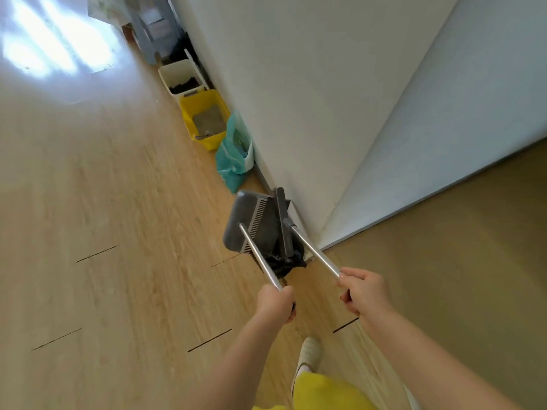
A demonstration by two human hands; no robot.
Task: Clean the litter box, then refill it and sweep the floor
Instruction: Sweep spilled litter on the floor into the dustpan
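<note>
A: What is each hand holding?

B: The left hand point(276, 303) is curled in a full grip round the metal handle of the grey dustpan point(248, 223). The right hand point(362, 291) is wrapped the same way round the metal handle of the broom point(284, 223). Both grips are closed tight on their poles.

A: Where do the tools lie from the grips?

B: Ahead of and below the hands. The two handles run forward and downward and draw closer at the far end, where the broom's head stands tucked against the dustpan, its dark bristles hanging at the pan's near edge. The pair sits at the foot of the white wall point(310, 99), by its outer corner.

A: And the arms?

B: Both forearms are bare and stretched forward, wrists roughly level, the hands set apart. A light shoe point(309, 350) shows on the wooden floor point(118, 202) below them.

A: The litter box?

B: The yellow litter box point(204, 116) stands further along the same wall, well beyond the dustpan, grey litter inside. A teal plastic bag point(233, 155) slumps just beside it on the near side; a white bin point(182, 78) stands just beyond it.
</note>
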